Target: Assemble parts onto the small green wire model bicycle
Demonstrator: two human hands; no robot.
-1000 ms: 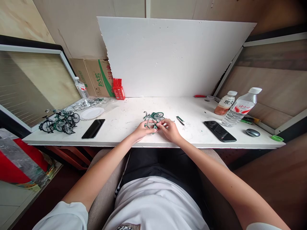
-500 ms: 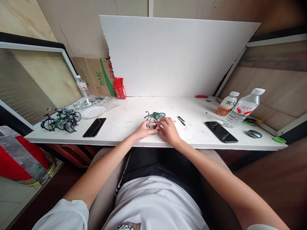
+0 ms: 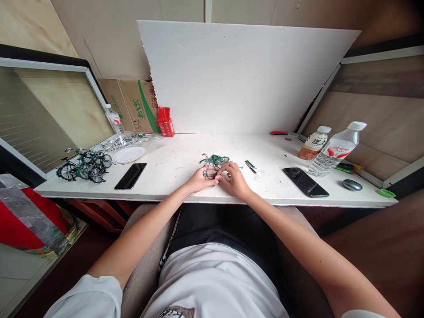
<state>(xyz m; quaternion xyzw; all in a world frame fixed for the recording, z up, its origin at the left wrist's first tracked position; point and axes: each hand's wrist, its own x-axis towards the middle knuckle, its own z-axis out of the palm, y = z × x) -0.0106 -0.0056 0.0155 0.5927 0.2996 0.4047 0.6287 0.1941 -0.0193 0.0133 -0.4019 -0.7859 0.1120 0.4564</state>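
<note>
Near the table's front edge, my left hand [image 3: 198, 181] is closed on a small green model bicycle [image 3: 217, 160]. The bicycle's handlebar and a wheel point away from me. From the right, my right hand [image 3: 234, 180] pinches at the near part of the model, its fingertips meeting those of the left. Whatever small part sits between the right fingertips is too small and covered to make out. Just right of the hands lie a small green strip and a thin dark tool [image 3: 251, 166].
Several finished model bicycles [image 3: 84, 165] cluster at the left by a phone [image 3: 130, 176] and white plates [image 3: 129, 154]. At right are another phone [image 3: 305, 182], two bottles [image 3: 338, 150], a mouse [image 3: 351, 185] and a green cap [image 3: 386, 193]. A white board [image 3: 248, 79] stands behind.
My right hand's fingers have shifted very slightly at the model. The bicycle and my left hand stay almost in place.
</note>
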